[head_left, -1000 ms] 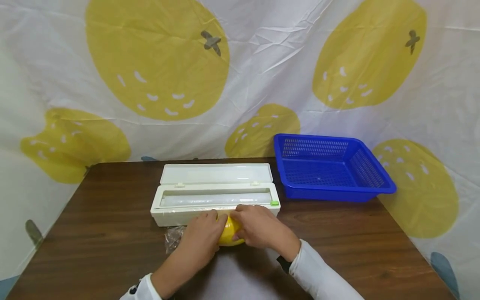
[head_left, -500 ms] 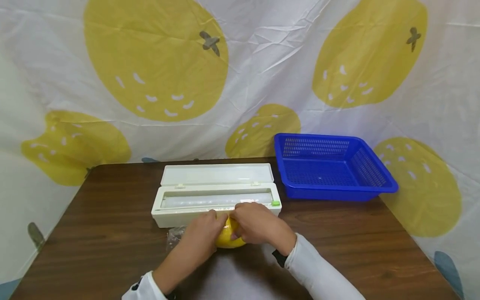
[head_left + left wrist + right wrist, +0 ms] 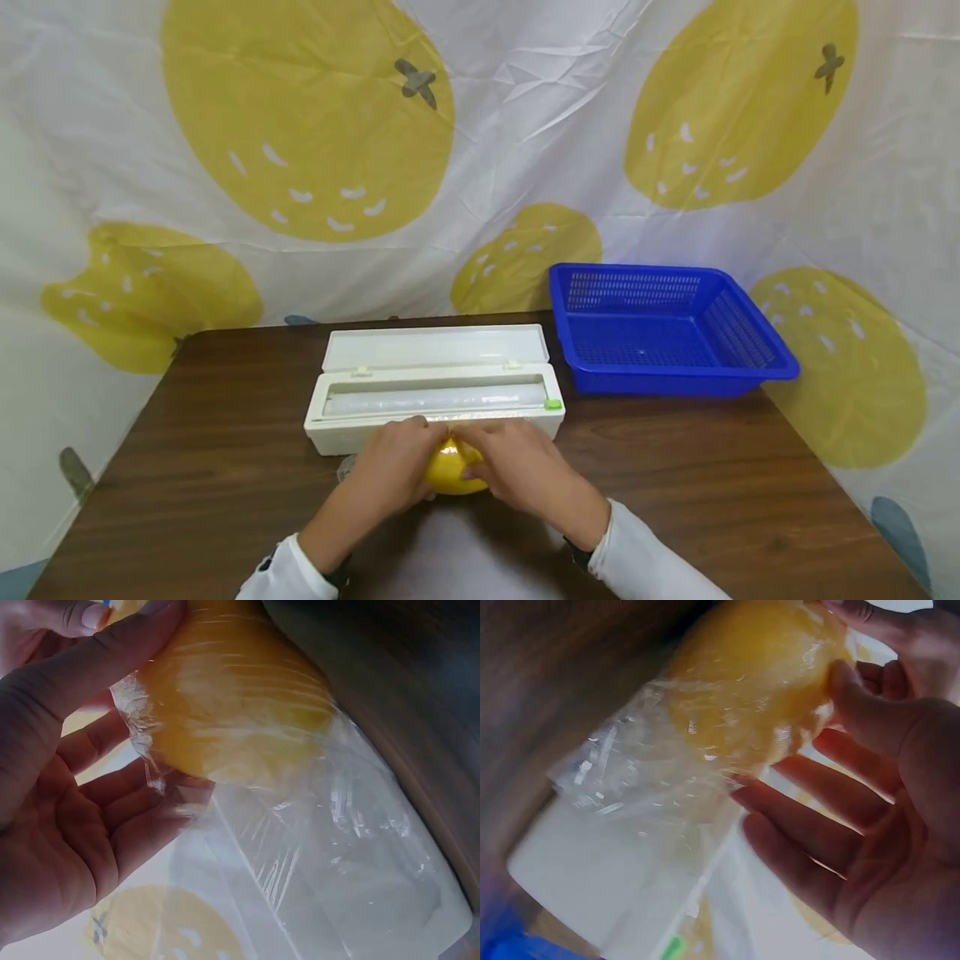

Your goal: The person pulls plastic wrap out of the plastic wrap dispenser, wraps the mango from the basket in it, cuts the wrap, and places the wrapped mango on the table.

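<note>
A yellow rounded fruit [image 3: 453, 468], its exact kind unclear, is held between both hands just in front of the cling film box [image 3: 433, 408]. Clear cling film [image 3: 352, 817] covers it and stretches down over the box's white side. From the left, my left hand [image 3: 397, 467] grips it, thumb on the fruit and fingers behind with the film's edge. Opposite, my right hand [image 3: 525, 471] has its thumb against the wrapped fruit, and its fingers reach to the film's edge behind. The thumbs nearly meet at the top. The hands hide much of the fruit in the head view.
The box's lid [image 3: 437, 347] stands open toward the back, with a film roll [image 3: 438, 398] inside and a green slider [image 3: 552, 405] at its right end. A blue plastic basket [image 3: 667, 379] sits at the back right of the wooden table [image 3: 225, 467]. A fruit-print cloth [image 3: 525, 125] hangs behind.
My left hand has shifted slightly left, now covering most of the loose film beside it. My right hand has turned and lowered slightly. The fruit stays between the hands.
</note>
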Demonstrator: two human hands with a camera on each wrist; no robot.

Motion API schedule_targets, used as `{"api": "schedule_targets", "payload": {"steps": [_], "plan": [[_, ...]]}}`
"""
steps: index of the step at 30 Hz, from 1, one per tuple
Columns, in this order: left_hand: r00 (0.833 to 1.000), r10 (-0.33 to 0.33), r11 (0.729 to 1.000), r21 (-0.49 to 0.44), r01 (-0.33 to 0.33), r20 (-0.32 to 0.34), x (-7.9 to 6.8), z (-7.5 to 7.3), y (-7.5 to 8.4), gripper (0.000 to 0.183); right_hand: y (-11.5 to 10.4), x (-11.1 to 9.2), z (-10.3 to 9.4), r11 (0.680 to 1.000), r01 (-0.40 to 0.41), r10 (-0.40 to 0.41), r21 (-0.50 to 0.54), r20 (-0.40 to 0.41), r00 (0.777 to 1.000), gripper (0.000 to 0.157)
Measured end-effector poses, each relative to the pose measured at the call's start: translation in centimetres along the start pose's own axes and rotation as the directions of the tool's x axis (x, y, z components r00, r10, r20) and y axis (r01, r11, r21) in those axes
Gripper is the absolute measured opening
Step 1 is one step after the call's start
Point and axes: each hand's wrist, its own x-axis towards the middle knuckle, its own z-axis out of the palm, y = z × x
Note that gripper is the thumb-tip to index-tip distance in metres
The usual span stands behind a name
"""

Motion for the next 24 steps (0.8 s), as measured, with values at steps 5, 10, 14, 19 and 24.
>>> {"api": "schedule_targets", "payload": {"steps": [5,10,14,19,24], "plan": [[1.0,-0.002,0.998,-0.061,0.004,0.028,0.2,-0.2,-0.6,0.053,-0.8,-0.2,-0.1,0.978,0.067,-0.087,-0.197,-0.094,0.992,0.027],[0.998,0.014,0.99,-0.144,-0.005,0.067,0.4,-0.4,-1.4,0.049,-1.3,-0.9,0.0,0.957,0.095,-0.122,-0.276,-0.081,0.989,0.046],[0.994,0.023,0.978,-0.21,0.0,0.107,0.5,-0.4,-2.0,0.052,-1.4,-1.3,0.2,0.951,0.083,-0.106,-0.299,-0.06,0.993,0.071],[0.989,0.038,0.956,-0.294,0.005,0.141,0.5,-0.5,-2.5,0.052,-1.4,-1.5,0.6,0.944,0.086,-0.102,-0.32,-0.032,0.994,0.085],[0.982,0.057,0.933,-0.36,0.011,0.178,0.6,-0.4,-3.0,0.056,-1.4,-1.6,1.0,0.932,0.087,-0.102,-0.351,-0.026,0.994,0.092]]}}
